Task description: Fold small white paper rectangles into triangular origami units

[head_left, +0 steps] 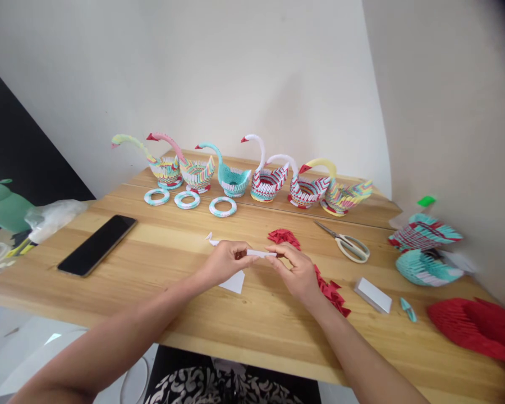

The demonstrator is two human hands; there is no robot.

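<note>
At table centre, a white paper strip [261, 253] is pinched between both hands, just above the wooden table [160, 264]. Left hand [226, 261]: fingers curled closed on the strip's left end. Right hand [297, 272]: thumb and forefinger closed on the right end, other fingers loosely bent. Strip is held roughly level, spanning the gap between the hands.

Under the left hand, a flat white sheet [234, 282] is seen on the table, partly covered. Just beyond it, a small folded white piece [211, 240] lies apart from the hands. Red folded pieces are grouped in two spots: a pile [284, 237] just behind the right hand, and a strip of them [332, 293] beside the right wrist, partly hidden by it.

Right of the hands: scissors [347, 243], blades shut as far as can be told; a white paper stack [372, 295]; one teal folded piece [408, 309]. At the right edge, teal-and-red assemblies [425, 249] and a red assembly [475, 328] are seen, blurred.

Along the back edge, six paper swans [244, 174] are lined up side by side, with three rings [187, 200] set in front of the left ones. A phone [96, 245] lies face up, well left of the hands. A plastic bag [53, 216] sits at the left table edge.
</note>
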